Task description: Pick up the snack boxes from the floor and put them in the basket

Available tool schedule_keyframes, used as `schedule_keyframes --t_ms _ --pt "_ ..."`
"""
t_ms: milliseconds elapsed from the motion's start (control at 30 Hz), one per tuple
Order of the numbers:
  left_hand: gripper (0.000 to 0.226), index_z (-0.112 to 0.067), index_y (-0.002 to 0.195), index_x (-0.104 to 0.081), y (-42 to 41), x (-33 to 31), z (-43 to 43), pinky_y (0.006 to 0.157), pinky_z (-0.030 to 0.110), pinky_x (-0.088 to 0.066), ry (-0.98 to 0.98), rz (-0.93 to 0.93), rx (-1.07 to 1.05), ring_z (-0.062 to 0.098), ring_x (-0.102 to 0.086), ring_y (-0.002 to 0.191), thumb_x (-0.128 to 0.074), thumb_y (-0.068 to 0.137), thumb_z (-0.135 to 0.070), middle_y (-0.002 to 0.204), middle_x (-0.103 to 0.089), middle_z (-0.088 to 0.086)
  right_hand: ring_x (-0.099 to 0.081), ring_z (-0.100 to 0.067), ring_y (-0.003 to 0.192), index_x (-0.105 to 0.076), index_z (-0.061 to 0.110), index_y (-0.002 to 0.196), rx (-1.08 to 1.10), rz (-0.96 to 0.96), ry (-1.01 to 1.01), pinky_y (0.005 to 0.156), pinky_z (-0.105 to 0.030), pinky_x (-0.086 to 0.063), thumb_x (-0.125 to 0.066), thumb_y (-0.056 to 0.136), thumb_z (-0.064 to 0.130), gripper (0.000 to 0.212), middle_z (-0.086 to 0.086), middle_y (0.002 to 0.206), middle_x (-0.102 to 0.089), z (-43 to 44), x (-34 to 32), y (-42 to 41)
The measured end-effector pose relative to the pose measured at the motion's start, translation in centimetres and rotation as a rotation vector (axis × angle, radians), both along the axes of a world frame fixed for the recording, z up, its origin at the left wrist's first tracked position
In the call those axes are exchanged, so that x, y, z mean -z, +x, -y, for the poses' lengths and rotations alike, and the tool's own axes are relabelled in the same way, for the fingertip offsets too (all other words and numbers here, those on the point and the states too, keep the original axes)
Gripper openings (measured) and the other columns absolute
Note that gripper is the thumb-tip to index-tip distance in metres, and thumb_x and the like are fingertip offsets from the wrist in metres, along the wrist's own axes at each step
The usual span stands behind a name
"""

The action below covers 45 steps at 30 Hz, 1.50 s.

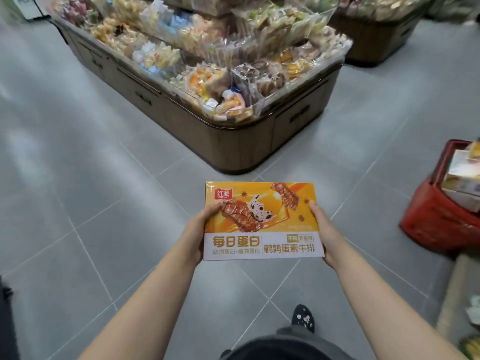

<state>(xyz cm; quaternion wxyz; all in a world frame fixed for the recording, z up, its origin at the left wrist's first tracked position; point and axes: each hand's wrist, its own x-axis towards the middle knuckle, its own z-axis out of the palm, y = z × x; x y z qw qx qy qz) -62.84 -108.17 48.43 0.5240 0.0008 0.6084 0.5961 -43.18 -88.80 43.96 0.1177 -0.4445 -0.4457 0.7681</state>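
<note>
The left hand (198, 229) and right hand (324, 233) each curl round a short edge of the wide, flat snack box (262, 222), keeping it level for the part-filled red basket (431, 219) at three o'clock.

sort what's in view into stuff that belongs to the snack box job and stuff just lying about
Part of the job:
- orange snack box, held flat between left hand and right hand
- red basket on the floor at the right
- pale boxes already in it

Just there:
- wooden display stand
- bagged snacks piled on it
- black shoe
</note>
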Motion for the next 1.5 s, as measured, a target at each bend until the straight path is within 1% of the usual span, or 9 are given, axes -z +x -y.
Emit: schedule_keyframes --t_ms 167,433,567,733,900,1033,1267,1367,1500 --pt "0.035 -0.015 0.098 -0.066 3.9 0.5 -10.0 0.066 0.038 -0.06 -0.06 -0.023 0.123 0.026 -0.073 0.063 -0.057 0.087 -0.046 0.079 -0.076 0.011 -0.071 -0.034 0.094 -0.066 0.021 0.118 0.136 0.046 -0.058 0.077 -0.043 -0.058 -0.052 0.083 0.065 0.057 -0.013 0.107 -0.073 -7.5 1.5 5.0" --pt "0.053 -0.014 0.111 -0.069 9.3 0.9 -26.2 0.083 0.05 -0.057 -0.074 -0.041 0.265 0.034 -0.072 0.083 -0.063 0.079 -0.055 0.101 -0.074 0.018 -0.074 -0.028 0.077 -0.071 0.017 0.102 0.306 0.086 -0.044 0.073 -0.039 -0.058 -0.047 0.09 0.059 0.049 -0.011 0.094 -0.076 -20.0 0.8 12.8" --pt "0.057 -0.012 0.115 -0.067 10.5 1.0 -33.1 0.088 0.055 -0.053 -0.072 -0.063 0.289 0.042 -0.067 0.099 -0.067 0.076 -0.052 0.107 -0.071 0.021 -0.073 -0.031 0.087 -0.07 0.017 0.11 0.409 0.081 -0.065 0.08 -0.045 -0.058 -0.048 0.088 0.061 0.053 -0.011 0.1 -0.075 -24.5 1.0 14.9" --pt "0.035 -0.011 0.099 -0.072 10.5 2.0 -41.4 0.077 0.048 -0.057 -0.042 -0.071 0.307 0.037 -0.068 0.08 -0.068 0.08 -0.04 0.105 -0.07 0.025 -0.073 -0.03 0.091 -0.066 0.019 0.119 0.526 0.082 -0.083 0.07 -0.039 -0.059 -0.052 0.086 0.062 0.056 -0.01 0.103 -0.074 -30.5 2.0 15.4" --pt "0.064 -0.006 0.108 -0.07 7.9 2.9 -51.3 0.089 0.063 -0.049 -0.057 -0.05 0.393 0.046 -0.065 0.1 -0.079 0.06 -0.047 0.11 -0.069 0.025 -0.072 -0.03 0.091 -0.066 0.02 0.117 0.615 0.083 -0.094 0.072 -0.042 -0.059 -0.051 0.087 0.062 0.054 -0.01 0.103 -0.074 -37.7 2.8 13.7" --pt "0.066 -0.005 0.109 -0.069 5.7 2.8 -59.1 0.088 0.06 -0.051 -0.065 -0.074 0.538 0.045 -0.065 0.096 -0.078 0.061 -0.049 0.108 -0.069 0.026 -0.071 -0.032 0.095 -0.064 0.02 0.122 0.715 0.049 -0.138 0.082 -0.052 -0.056 -0.055 0.083 0.063 0.059 -0.012 0.106 -0.073 -42.6 2.7 12.2" --pt "0.068 -0.003 0.115 -0.065 7.0 3.2 -72.6 0.075 0.048 -0.059 -0.083 -0.069 0.779 0.035 -0.071 0.077 -0.077 0.065 -0.047 0.103 -0.071 0.023 -0.072 -0.026 0.091 -0.059 0.026 0.127 0.868 0.121 -0.145 0.066 -0.038 -0.059 -0.05 0.077 0.074 0.069 -0.007 0.106 -0.074 -49.8 2.3 14.0" --pt "0.065 -0.004 0.117 -0.062 9.2 4.1 -77.8 0.073 0.046 -0.059 -0.119 -0.07 0.856 0.034 -0.071 0.075 -0.074 0.072 -0.048 0.1 -0.073 0.021 -0.073 -0.026 0.089 -0.055 0.026 0.13 0.972 0.177 -0.133 0.063 -0.037 -0.059 -0.057 0.063 0.079 0.086 -0.007 0.107 -0.073 -53.1 2.3 15.7" --pt "0.07 -0.004 0.12 -0.059 12.5 5.2 -84.8 0.071 0.049 -0.06 -0.152 -0.058 0.915 0.035 -0.071 0.075 -0.075 0.07 -0.05 0.101 -0.072 0.022 -0.072 -0.024 0.083 -0.056 0.022 0.127 1.065 0.237 -0.123 0.059 -0.03 -0.056 -0.054 0.081 0.067 0.065 -0.007 0.102 -0.073 -58.6 2.2 18.3"
